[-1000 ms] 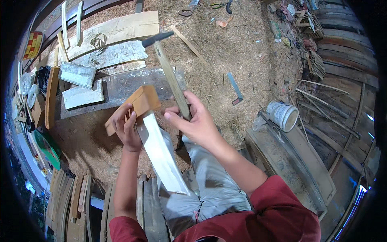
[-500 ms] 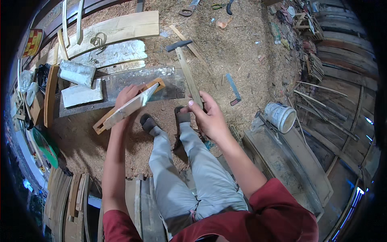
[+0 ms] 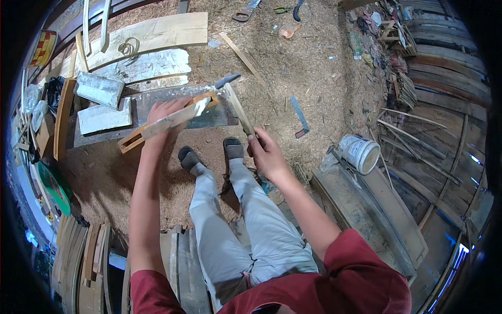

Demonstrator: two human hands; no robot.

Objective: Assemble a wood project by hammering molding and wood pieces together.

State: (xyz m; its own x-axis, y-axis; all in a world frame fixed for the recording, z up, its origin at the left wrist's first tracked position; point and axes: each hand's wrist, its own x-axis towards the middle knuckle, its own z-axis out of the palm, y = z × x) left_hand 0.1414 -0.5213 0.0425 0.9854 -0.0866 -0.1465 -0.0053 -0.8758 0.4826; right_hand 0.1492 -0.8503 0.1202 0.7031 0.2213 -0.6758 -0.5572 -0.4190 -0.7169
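My left hand (image 3: 166,112) is closed around a long orange-brown wooden piece (image 3: 132,140) with slots or notches at its ends. A pale, flat strip (image 3: 175,119) lies along its near side; whether the two are joined I cannot tell. My right hand (image 3: 269,154) grips a hammer (image 3: 238,109) low on its wooden handle. The dark hammer head (image 3: 228,80) is up beside the right end of the wooden piece, and I cannot tell whether they touch. Both things are held in the air above a dark plank bench (image 3: 167,97).
Two whitish blocks (image 3: 106,119) and pale boards (image 3: 157,36) lie at the left. On the shavings-covered floor are a try square (image 3: 299,118), a thin wood strip (image 3: 243,58) and a handsaw (image 3: 243,14). A white bucket (image 3: 361,153) stands right, beside a wooden trough (image 3: 361,209).
The hammer head has swung down and slightly left toward the wooden piece's right end. My left hand has risen slightly, and the piece lies at a flatter angle.
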